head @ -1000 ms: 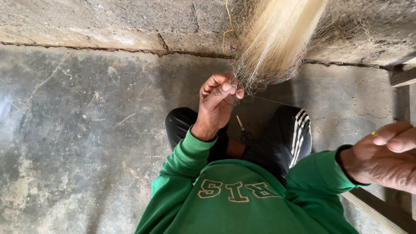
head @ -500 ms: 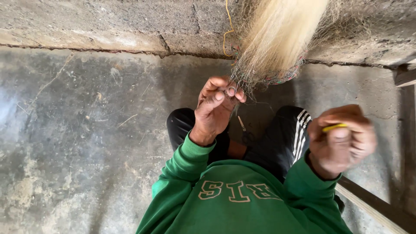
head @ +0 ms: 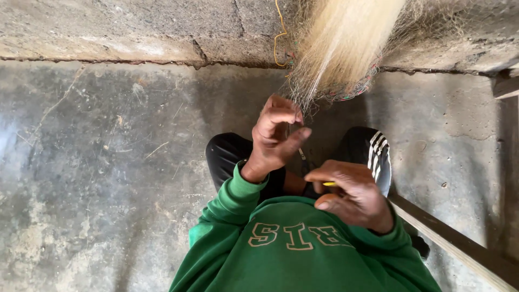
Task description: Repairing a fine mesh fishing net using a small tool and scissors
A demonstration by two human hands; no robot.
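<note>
— What is being worked on here?

— A pale, straw-coloured bundle of fine net (head: 346,48) hanging down from the top centre of the frame, its frayed lower edge just above the left hand (head: 275,138). That hand is curled, thumb out, fingers pinched on the lowest strands where the mesh thins out.

— And the other hand?

— The right hand (head: 351,197) is closed around a small yellow tool (head: 330,184), only its tip showing between thumb and fingers. What kind of tool it is I cannot tell.

— What has changed?

— A second ago the right hand was out at the right edge of the frame, well apart from the net. Now it has come in to the lower centre, just below and beside the left hand. I judge that a pull of thread is finished and the tool is being brought back for the next pass through the mesh. The left hand has kept its grip in nearly the same spot.

— What lies around them?

— Green sleeves (head: 232,200) and dark trousers with white stripes (head: 376,154) below the hands. Under everything, a worn, stained concrete floor (head: 108,162); a cracked concrete wall (head: 135,27) runs across the top; a wooden plank (head: 459,243) slants through the lower right.
</note>
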